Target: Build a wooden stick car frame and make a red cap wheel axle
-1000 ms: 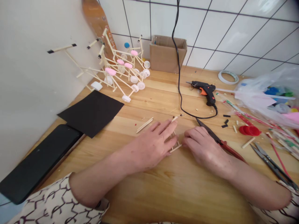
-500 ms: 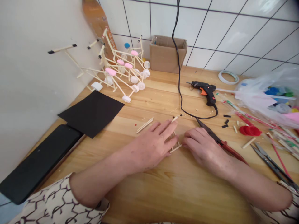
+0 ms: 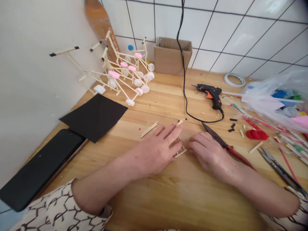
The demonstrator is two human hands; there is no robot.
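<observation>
My left hand (image 3: pixel 158 146) lies over a small frame of pale wooden sticks (image 3: pixel 181 154) on the table, its fingers bent down around it and hiding most of it. The frame's dark-tipped end (image 3: pixel 180 122) shows past the fingertips. My right hand (image 3: pixel 204 147) is closed, fingertips pressed together at the right end of the frame's near stick; what lies inside the fingers is hidden. Two loose wooden sticks (image 3: pixel 149 129) rest left of my fingers. Red-handled pliers (image 3: pixel 223 144) lie just beyond my right hand.
Finished stick models with pink seats (image 3: pixel 114 74) stand at the back left, beside a cardboard box (image 3: pixel 172 59). A glue gun (image 3: pixel 211 93) with a black cord (image 3: pixel 184 83), tape roll (image 3: pixel 235 80), plastic bag (image 3: pixel 260 96) and scissors (image 3: pixel 276 165) lie right. Black sheet (image 3: pixel 96 118) and phone (image 3: pixel 45 166) lie left.
</observation>
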